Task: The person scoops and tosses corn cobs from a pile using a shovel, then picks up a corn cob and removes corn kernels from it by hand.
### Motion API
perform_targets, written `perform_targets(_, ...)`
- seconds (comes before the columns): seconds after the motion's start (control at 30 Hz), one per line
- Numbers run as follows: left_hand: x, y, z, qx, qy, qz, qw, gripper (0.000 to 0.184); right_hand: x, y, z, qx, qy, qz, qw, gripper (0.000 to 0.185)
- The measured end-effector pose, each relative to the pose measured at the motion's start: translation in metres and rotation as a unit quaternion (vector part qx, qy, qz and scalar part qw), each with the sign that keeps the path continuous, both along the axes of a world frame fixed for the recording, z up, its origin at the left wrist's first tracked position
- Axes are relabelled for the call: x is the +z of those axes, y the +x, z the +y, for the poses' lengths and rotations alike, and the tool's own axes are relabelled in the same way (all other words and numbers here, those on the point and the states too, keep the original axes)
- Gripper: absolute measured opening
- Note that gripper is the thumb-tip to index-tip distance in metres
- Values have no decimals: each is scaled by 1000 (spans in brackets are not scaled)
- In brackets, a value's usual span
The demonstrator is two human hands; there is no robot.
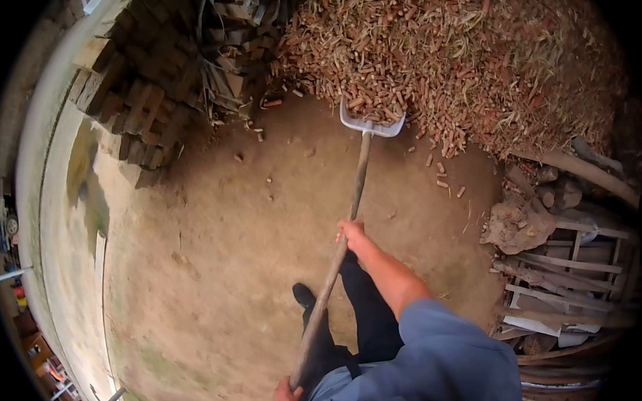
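A shovel with a long wooden handle (pixel 324 294) runs from the bottom of the view up to its pale scoop (pixel 371 128). Reddish-brown cobs lie in the scoop, which is at the lower edge of a large heap of cobs (pixel 448 70). My right hand (pixel 352 234) is wrapped round the middle of the handle, its arm stretched forward. Lower down, near the bottom edge, my left hand (pixel 287 396) is closed round the rear part of the handle.
Stacked bricks or blocks (pixel 142 114) stand at the upper left. Logs, a stump (pixel 518 222) and wooden frames (pixel 569 269) lie on the right. Loose cobs (pixel 442 183) are scattered on the dirt floor (pixel 212 239). My dark shoe (pixel 303 295) is left of the handle.
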State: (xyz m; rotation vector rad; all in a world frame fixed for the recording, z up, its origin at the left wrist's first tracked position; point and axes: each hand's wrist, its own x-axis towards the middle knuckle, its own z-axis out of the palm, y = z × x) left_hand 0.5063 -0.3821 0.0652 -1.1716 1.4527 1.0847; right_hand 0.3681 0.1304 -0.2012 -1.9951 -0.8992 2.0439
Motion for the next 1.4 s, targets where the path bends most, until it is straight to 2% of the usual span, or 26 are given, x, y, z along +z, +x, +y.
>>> perform_targets(0.03, -1, -4, -4, 20, 10, 5, 1000, 58, -2, -3, -3, 2, -2, 6, 1000, 16)
perform_targets(0.1, -14, -26, 9, 35, 30, 23, 999, 59, 27, -7, -18, -4, -9, -25, 1000, 15)
perform_targets(0.13, 12, -33, 28, 74, 11, -22, 997, 57, 20, -5, -11, -4, -25, 5, 1000, 16)
perform_targets(0.2, 16, -34, 32, 47, 23, -29, 998, 56, 9, 5, -4, -8, -36, 30, 999, 16)
perform_targets(0.3, 2, -41, 35, -60, 46, -7, 997, 55, -7, -1, 1, -7, -29, 6, 1000, 14)
perform_targets(0.33, -2, -48, 38, -110, 49, 4, 993, 55, 13, -5, -7, -12, -20, -22, 999, 14)
perform_targets(0.4, -5, -61, 43, -209, 49, 28, 976, 54, 13, 3, -24, -8, -24, 0, 1000, 14)
perform_targets(0.43, -7, -69, 46, -260, 51, 48, 963, 53, 13, 9, -32, -10, -40, 29, 999, 13)
perform_targets(0.5, -8, -85, 54, -352, 55, 87, 930, 53, 36, 11, -48, -24, -17, 11, 1000, 13)
perform_targets(0.53, -10, -94, 58, -392, 55, 107, 912, 52, 31, 13, -56, -17, -24, 11, 1000, 16)
perform_targets(0.57, -11, -102, 61, -428, 56, 125, 894, 52, 56, 16, -63, -24, -21, 46, 998, 23)
perform_targets(0.7, -13, -131, 70, -526, 62, 190, 827, 50, 95, 26, -86, -32, -25, 78, 996, 27)
perform_targets(0.83, -12, -152, 69, -584, 73, 243, 771, 49, 136, 26, -102, -34, 25, 76, 996, 25)
perform_targets(0.93, -10, -163, 61, -610, 82, 282, 736, 48, 158, 26, -118, -65, 20, 140, 988, 20)
perform_targets(1.13, -6, -181, 34, -649, 87, 339, 675, 45, 197, 25, -172, -104, 72, 131, 983, 17)
perform_targets(1.2, -5, -187, 25, -660, 84, 352, 658, 45, 198, 26, -197, -136, 3, 120, 983, 16)
perform_targets(1.33, 0, -196, 4, -676, 70, 370, 634, 43, 197, 32, -242, -153, -27, 127, 980, 17)
perform_targets(1.4, 3, -198, -8, -682, 60, 375, 626, 42, 204, 32, -256, -188, -77, 86, 975, 14)
